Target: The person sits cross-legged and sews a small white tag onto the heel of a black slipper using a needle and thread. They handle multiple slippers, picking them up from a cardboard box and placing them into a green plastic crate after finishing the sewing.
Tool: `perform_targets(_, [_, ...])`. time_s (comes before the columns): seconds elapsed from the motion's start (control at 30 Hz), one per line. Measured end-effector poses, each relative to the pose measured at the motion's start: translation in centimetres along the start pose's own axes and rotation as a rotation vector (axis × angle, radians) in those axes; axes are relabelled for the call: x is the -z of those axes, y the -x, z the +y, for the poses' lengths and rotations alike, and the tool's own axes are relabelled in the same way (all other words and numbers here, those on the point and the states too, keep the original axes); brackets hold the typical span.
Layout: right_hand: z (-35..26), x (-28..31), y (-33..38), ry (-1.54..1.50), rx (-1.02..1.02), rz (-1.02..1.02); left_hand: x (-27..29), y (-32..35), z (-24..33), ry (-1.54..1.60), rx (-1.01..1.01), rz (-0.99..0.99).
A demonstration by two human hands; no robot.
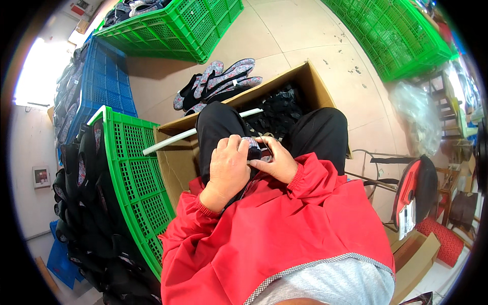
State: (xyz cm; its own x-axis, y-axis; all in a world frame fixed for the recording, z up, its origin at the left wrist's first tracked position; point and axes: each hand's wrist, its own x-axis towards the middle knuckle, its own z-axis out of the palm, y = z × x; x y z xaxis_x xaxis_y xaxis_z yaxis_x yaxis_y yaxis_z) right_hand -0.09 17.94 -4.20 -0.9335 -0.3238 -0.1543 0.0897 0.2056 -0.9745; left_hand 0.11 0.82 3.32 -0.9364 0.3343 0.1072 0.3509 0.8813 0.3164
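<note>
Between my knees, over the cardboard box (317,84), both my hands meet at a small black shoe (252,144) with a floral patterned part showing. My left hand (230,161) is closed around its left side, the back of the hand hiding much of it. On the other side my right hand (276,160) grips it with thumb and bent index finger; whether a small tool is also in those fingers I cannot tell. Inside the box lies a heap of black scraps (277,114). Just beyond the box's far left edge is a pile of floral and black shoes (221,84).
A white pipe (173,140) lies across the box's left part. To my left, a green crate (140,188) stands beside many black shoes (84,203). Farther off are a blue crate (112,76) and green crates (175,30). At right are a plastic bag (419,117) and folding chair (429,183).
</note>
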Motion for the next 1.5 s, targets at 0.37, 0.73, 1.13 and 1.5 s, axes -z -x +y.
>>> perform_targets(0.37, [-2.9,-1.2,-1.8,0.378,-0.139,0.151,-0.6,-0.8,-0.9,0.015,0.152,0.184])
perform_targets(0.73, [-2.9,1.9,-6.1,0.291,0.188,0.235,-0.3,-3.6,0.1,0.074,0.094,0.402])
perform_targets(1.13, [-4.5,4.9,-5.0,0.248,0.437,-0.053,-1.3,-2.5,-3.0,0.106,-0.295,0.303])
perform_targets(1.5, [-3.6,4.9,-5.4,-0.352,0.079,-0.651,2.1,0.8,-1.9,0.708,0.148,-0.107])
